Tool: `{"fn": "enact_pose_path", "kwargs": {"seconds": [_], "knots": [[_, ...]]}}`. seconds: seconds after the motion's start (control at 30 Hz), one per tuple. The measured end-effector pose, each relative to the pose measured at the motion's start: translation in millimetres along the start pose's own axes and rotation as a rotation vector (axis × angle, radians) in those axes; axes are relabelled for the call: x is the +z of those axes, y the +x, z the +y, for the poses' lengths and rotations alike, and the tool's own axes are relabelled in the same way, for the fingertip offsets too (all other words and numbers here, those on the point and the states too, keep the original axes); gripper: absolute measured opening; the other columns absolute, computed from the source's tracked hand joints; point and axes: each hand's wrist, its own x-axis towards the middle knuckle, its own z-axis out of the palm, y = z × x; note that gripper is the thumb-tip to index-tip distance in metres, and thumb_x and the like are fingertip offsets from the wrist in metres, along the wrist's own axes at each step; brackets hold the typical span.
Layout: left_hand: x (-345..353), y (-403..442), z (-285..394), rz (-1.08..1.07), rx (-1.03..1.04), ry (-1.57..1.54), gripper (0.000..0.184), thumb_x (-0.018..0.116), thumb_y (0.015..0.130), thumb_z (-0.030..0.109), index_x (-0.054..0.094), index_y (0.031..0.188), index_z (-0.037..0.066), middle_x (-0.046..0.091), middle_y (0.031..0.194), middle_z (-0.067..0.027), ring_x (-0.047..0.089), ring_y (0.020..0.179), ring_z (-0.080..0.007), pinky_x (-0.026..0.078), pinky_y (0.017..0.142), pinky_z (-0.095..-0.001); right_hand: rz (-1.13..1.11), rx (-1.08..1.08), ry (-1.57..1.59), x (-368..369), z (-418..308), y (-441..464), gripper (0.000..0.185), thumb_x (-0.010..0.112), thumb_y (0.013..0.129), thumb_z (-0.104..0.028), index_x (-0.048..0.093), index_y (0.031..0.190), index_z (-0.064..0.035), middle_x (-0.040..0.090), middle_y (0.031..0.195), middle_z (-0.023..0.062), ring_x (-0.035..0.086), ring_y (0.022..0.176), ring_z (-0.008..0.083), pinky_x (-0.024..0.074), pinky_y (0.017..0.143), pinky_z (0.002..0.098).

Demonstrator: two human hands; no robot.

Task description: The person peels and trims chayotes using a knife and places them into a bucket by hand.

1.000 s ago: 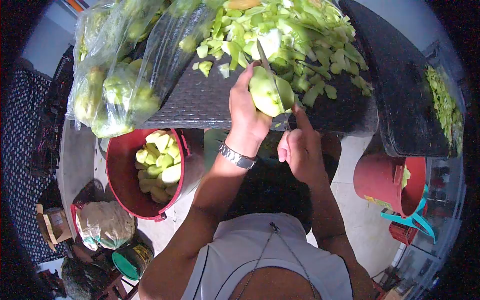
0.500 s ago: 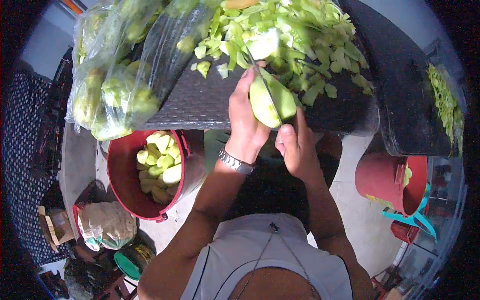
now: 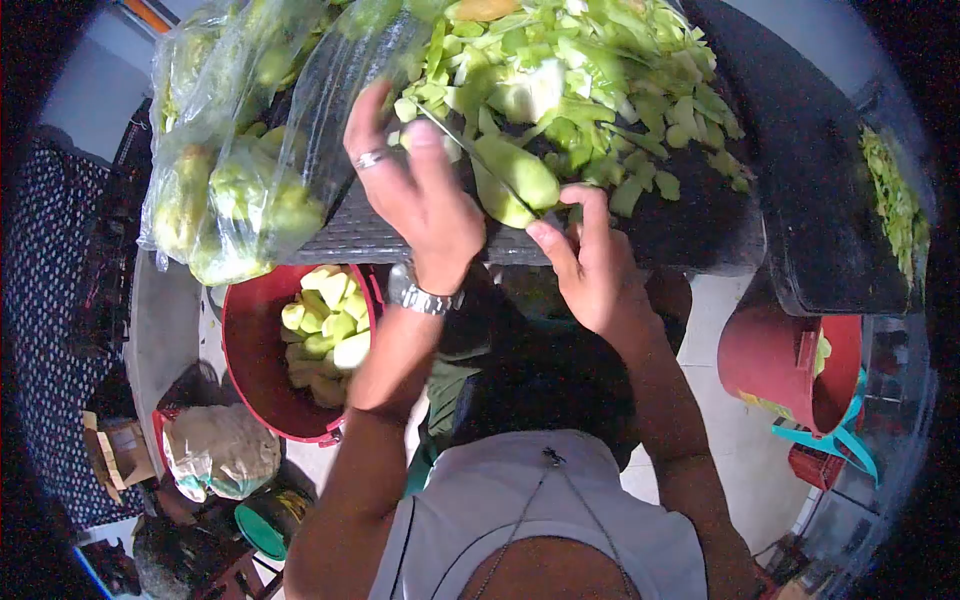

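My right hand (image 3: 600,260) grips a thin-bladed knife (image 3: 508,186), its handle mostly hidden by the fingers. The blade lies across a peeled pale-green fruit or vegetable (image 3: 520,175), whose exact kind I cannot tell; my right fingertips are beside its near end. My left hand (image 3: 425,195), with a ring and a metal wristwatch, is off to the left of it. Its fingers are spread and slightly blurred, near the blade's tip and small pale cut bits. A heap of green peelings (image 3: 590,90) lies just beyond both hands on the dark woven tabletop (image 3: 390,235).
Clear plastic bags (image 3: 240,190) of green produce sit at the table's left. Below stands a red bucket (image 3: 245,370) holding peeled pieces. Another red bucket (image 3: 765,355) is at right, under a dark surface with more shreds (image 3: 895,205). A stuffed sack (image 3: 220,450) rests lower left.
My left hand has let go of the peeled piece and moved left, its fingers opening. The knife and piece have shifted slightly up and left with my right hand.
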Motion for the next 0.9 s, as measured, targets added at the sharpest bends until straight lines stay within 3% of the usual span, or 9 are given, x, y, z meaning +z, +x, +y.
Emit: {"fn": "enact_pose_path", "kwargs": {"seconds": [0.1,0.13,0.23,0.27,0.37,0.57,0.6,0.7,0.9], "knots": [[0,48,12,-0.748,0.703,0.366,0.038,0.053,0.1,0.03,0.062,0.126,0.003,0.064,0.12,-0.0198,0.06,0.117,-0.034,0.044,0.106,-0.0448,0.034,-0.015,-0.163,4,2,-6,0.032,0.062,0.1,-0.024,0.044,0.118,-0.005,0.066,0.078,0.0291,0.066,0.078,0.0495,0.0503,0.062,0.0572],[16,54,4,-0.821,0.77,0.276,0.036,0.053,0.1,0.035,0.07,0.105,0.005,0.068,0.103,-0.019,0.063,0.106,-0.036,0.048,0.099,-0.0467,0.008,0.016,-0.266,4,2,-5,0.029,0.06,0.101,-0.025,0.044,0.117,-0.0049,0.066,0.078,0.0289,0.066,0.078,0.0495,0.0504,0.062,0.0574],[28,68,5,-1.39,0.703,0.633,0.043,0.051,0.1,0.041,0.069,0.082,0.006,0.068,0.089,-0.0146,0.067,0.092,-0.0339,0.052,0.088,-0.0461,-0.029,0.095,-0.463,4,0,0,0.023,0.054,0.103,-0.023,0.044,0.112,-0.0038,0.065,0.078,0.0288,0.065,0.078,0.0498,0.0499,0.063,0.058],[33,61,-8,-1.213,0.764,0.501,0.054,0.048,0.1,0.046,0.062,0.066,0.007,0.067,0.078,-0.0126,0.067,0.081,-0.0348,0.053,0.08,-0.0454,-0.033,0.114,-0.455,5,-3,1,0.021,0.053,0.103,-0.021,0.045,0.112,-0.0031,0.065,0.079,0.029,0.065,0.078,0.0502,0.049,0.063,0.058],[39,60,-6,-1.44,0.65,0.607,0.05,0.049,0.099,0.046,0.066,0.073,0.007,0.068,0.082,-0.0142,0.067,0.082,-0.0359,0.053,0.081,-0.0456,-0.009,0.093,-0.45,4,-3,-5,0.018,0.051,0.103,-0.017,0.045,0.111,-0.0018,0.064,0.078,0.029,0.064,0.076,0.05,0.0488,0.063,0.0579],[32,44,-31,-1.305,0.618,0.368,0.038,0.054,0.095,0.041,0.072,0.087,0.008,0.071,0.09,-0.0142,0.068,0.088,-0.0357,0.052,0.089,-0.0471,-0.113,0.117,-0.565,-4,-10,-5,0.018,0.053,0.102,-0.019,0.046,0.107,-0.0034,0.066,0.071,0.0248,0.07,0.071,0.043,0.0556,0.062,0.0546],[36,42,-34,-1.115,0.704,0.194,0.042,0.055,0.094,0.041,0.066,0.071,0.008,0.063,0.068,-0.0106,0.065,0.073,-0.0337,0.052,0.071,-0.0442,-0.14,0.126,-0.577,-7,-14,-2,0.018,0.053,0.102,-0.019,0.046,0.106,-0.0032,0.066,0.071,0.0247,0.07,0.071,0.042,0.0564,0.062,0.0539],[34,35,-35,-1.074,0.6,0.136,0.041,0.056,0.094,0.041,0.068,0.073,0.008,0.064,0.069,-0.0115,0.065,0.075,-0.0343,0.051,0.075,-0.0444,-0.235,0.158,-0.66,-16,-21,6,0.023,0.057,0.098,-0.017,0.047,0.109,0.0011,0.068,0.077,0.025,0.071,0.073,0.0407,0.0578,0.062,0.051],[17,21,-44,-1.053,0.314,0.328,0.046,0.058,0.094,0.048,0.074,0.082,0.007,0.068,0.073,-0.0159,0.066,0.07,-0.0363,0.05,0.064,-0.0459,-0.141,-0.746,-1.139,-60,5,32,0.042,0.057,0.1,-0.022,0.05,0.125,0.0104,0.053,0.072,0.0118,0.061,0.061,0.0255,0.051,0.055,0.0366]]}}
